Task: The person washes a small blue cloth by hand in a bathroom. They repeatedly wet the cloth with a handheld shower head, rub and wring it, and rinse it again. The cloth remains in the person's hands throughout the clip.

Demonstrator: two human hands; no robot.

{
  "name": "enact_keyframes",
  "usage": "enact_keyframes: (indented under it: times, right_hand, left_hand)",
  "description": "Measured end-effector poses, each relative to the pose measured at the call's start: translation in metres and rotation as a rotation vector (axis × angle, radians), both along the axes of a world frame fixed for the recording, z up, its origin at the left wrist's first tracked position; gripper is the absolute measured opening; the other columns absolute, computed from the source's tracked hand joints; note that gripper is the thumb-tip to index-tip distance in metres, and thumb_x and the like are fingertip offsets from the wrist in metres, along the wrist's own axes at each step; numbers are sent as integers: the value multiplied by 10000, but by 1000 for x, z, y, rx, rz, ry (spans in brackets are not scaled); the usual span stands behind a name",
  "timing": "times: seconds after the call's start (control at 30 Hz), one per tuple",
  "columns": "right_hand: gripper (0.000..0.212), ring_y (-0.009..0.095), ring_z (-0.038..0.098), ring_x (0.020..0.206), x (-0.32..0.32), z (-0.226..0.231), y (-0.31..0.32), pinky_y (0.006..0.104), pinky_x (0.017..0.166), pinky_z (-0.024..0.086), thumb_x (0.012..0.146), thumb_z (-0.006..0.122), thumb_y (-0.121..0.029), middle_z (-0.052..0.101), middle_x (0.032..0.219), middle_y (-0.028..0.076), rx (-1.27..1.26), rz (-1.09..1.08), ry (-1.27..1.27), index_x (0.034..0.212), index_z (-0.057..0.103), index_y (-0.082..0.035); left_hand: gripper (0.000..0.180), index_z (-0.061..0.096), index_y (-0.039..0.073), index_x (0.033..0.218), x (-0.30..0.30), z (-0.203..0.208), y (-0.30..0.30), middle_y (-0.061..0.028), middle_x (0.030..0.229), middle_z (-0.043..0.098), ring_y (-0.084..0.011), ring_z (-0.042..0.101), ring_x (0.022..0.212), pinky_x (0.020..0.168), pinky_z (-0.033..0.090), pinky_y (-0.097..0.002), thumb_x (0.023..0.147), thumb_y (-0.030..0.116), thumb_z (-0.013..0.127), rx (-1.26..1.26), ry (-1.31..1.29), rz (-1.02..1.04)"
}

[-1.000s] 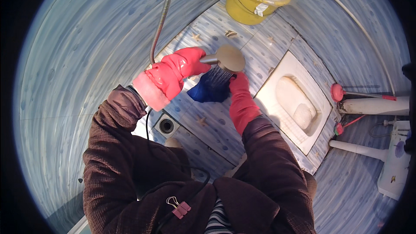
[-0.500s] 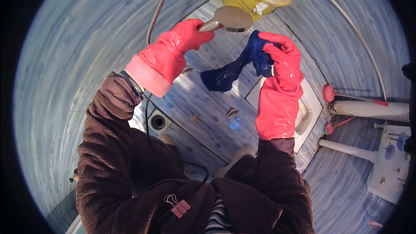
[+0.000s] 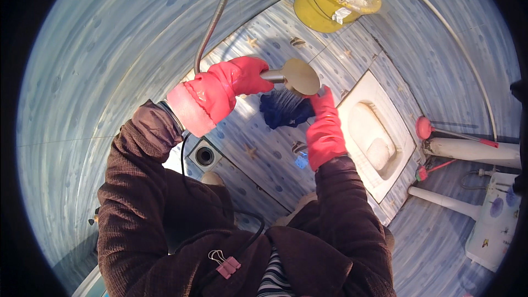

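Note:
My left hand, in a pink rubber glove, is closed around the handle of a metal shower head. Fine jets of water fall from it onto a wet, dark blue cloth. The pink-gloved right hand grips the cloth at its right side, just below the shower head. Some of its fingertips are hidden by the shower head and the cloth. Bunched up, the cloth spreads leftward from that hand above the tiled floor; whether it touches the tiles I cannot tell.
A squat toilet is set into the floor at right, with a red plunger beside it. A yellow bucket full of white waste stands at the far wall. The shower hose runs up at left, above a floor drain.
Both hands have come nearer and closer together. The cloth has moved down under the shower head, which has tilted, and water now sprays onto it.

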State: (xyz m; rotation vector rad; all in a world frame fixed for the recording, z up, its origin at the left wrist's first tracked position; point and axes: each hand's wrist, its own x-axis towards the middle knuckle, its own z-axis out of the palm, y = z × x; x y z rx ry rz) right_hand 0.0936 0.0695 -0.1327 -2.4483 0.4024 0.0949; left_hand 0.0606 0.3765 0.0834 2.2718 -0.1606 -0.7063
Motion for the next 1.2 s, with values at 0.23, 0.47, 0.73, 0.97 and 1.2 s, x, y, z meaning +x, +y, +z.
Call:
enact_keyframes:
  times: [0.23,0.47,0.73,0.97,1.2]
  right_hand:
    - [685,326,686,1145,-43,8,69,424,980,534,685,929,-392,741,1155,133,26,273,73,1243,695,-72]
    - [413,249,689,1082,-4,67,13,368,956,530,694,861,56,735,1164,92,350,617,-490,1076,752,-55]
    - [325,288,697,1145,38,71,-24,380,983,536,852,801,-220,728,1215,170,262,266,-69,1155,749,-117]
    - [502,384,688,1115,-4,10,61,421,951,548,856,784,-401,735,1165,159,-312,540,-261,1253,691,-109]
    - [575,362,718,980,-12,-1,53,421,857,544,809,850,-442,764,1041,159,372,68,-99,1198,703,-44]
  left_hand:
    - [448,743,54,1049,1,1,0,-120,833,736,-263,730,750,707,562,-397,791,420,758,17,-121,25]
    - [455,722,25,1087,13,7,0,-82,793,713,-172,692,683,646,550,-343,819,391,772,-135,-70,193]
    - [460,720,30,1080,12,8,-8,-66,741,677,-152,652,623,598,531,-329,824,408,778,-287,-42,225]
    - [464,721,19,1071,4,0,-6,-74,748,682,-165,662,641,609,529,-336,827,409,781,-205,-6,185]
    - [521,723,10,1098,4,6,-4,-96,797,705,-198,692,693,663,543,-350,808,441,764,-174,-6,173]
